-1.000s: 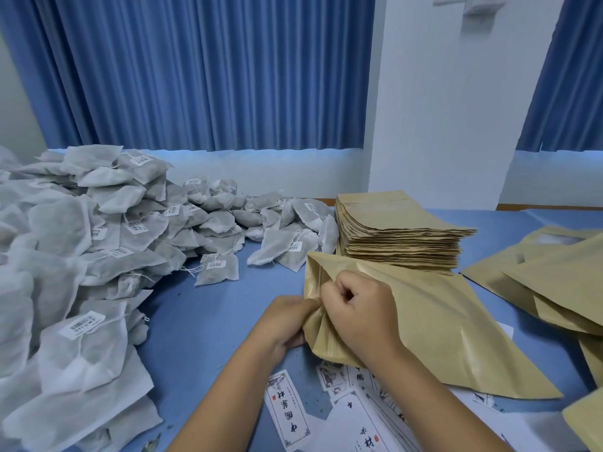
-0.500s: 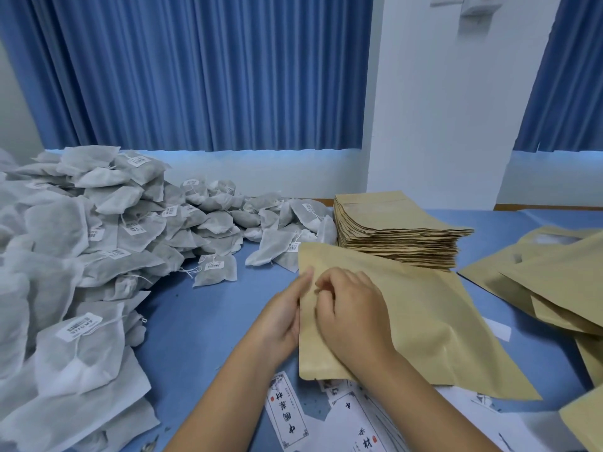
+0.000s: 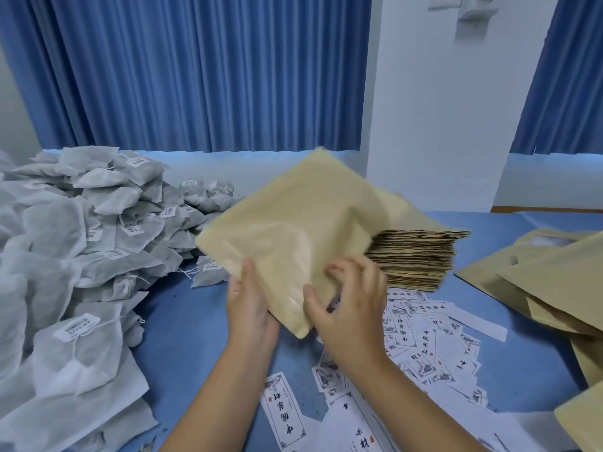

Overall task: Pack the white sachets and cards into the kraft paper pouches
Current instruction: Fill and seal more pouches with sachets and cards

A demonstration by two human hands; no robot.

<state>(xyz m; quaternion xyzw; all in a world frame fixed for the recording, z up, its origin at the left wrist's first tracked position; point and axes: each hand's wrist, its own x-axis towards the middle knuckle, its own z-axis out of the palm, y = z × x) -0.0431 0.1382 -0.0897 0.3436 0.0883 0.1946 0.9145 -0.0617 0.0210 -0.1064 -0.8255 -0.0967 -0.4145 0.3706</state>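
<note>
My left hand [image 3: 251,308] grips the kraft pouch [image 3: 300,223] at its lower edge, thumb on top; the pouch stands tilted toward 12 o'clock from it. My right hand [image 3: 352,305] touches the pouch from 3 o'clock with curled fingers; whether it grips, I cannot tell. The cards [image 3: 424,337] lie at 5 o'clock, the white sachets [image 3: 81,243] at 9 o'clock

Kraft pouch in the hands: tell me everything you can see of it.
The kraft pouch is a flat tan paper bag, motion-blurred, with a paler glossy patch on its face. It is held tilted above the blue table, one corner down, in front of the stack of pouches. The left hand grips its lower left edge, thumb in front. The right hand lays its thumb near the bottom corner; its fingers' hold is unclear.
</note>
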